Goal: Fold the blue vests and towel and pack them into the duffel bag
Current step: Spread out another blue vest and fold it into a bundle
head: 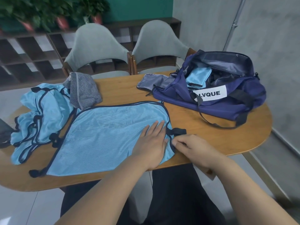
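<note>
vest (pixel 105 137): likely limp, slippery mesh; best held by trim (pixel 168 116).
left grip (pixel 152 143): flat on vest.
right grip (pixel 190 147): pinched on trim.

Wooden table (pixel 126 93) in front of me, rounded at its right end. Right before me a blue vest (pixel 105 137) lies spread flat, reaching the near rim. On its left and touching it sits a crumpled heap of blue vests (pixel 40 114). Behind them lies the striped grey towel (pixel 82 93), bunched up. Far right is the navy duffel bag (pixel 219 108), unzipped, apart from the vest. There's a dark thing (pixel 4 133) at the left edge, and I can't tell what it is.
</note>
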Action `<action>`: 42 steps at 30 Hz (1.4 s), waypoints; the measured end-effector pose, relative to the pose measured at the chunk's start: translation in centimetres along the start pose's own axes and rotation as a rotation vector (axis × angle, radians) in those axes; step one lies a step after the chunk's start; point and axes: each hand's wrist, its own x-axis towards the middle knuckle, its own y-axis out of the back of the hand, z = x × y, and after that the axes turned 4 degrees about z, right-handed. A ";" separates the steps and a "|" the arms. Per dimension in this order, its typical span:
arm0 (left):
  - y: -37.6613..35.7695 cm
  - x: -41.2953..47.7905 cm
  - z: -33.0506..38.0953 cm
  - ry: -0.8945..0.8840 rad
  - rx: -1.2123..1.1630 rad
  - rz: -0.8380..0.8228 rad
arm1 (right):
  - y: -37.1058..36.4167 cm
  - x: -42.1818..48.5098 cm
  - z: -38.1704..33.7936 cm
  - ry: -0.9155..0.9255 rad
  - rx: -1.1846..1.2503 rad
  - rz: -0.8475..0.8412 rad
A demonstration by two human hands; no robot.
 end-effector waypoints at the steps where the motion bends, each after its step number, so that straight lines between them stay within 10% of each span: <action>1: 0.0 0.0 0.0 0.000 0.001 0.003 | 0.2 0.1 -0.2 0.003 -0.007 -0.038; 17: 0.2 -0.1 0.2 0.015 -0.018 -0.006 | 4.3 -1.6 1.8 -0.198 0.550 -0.038; 28: -0.1 -0.1 0.3 -0.005 0.042 -0.055 | 3.5 1.2 -0.3 -0.143 -0.018 0.428; 34: -0.4 -0.5 0.3 0.014 0.024 -0.054 | -1.7 4.0 1.1 0.065 -0.252 0.158; 42: 0.3 -1.9 0.6 0.026 -0.034 -0.040 | -1.0 9.3 0.5 0.085 -0.352 0.322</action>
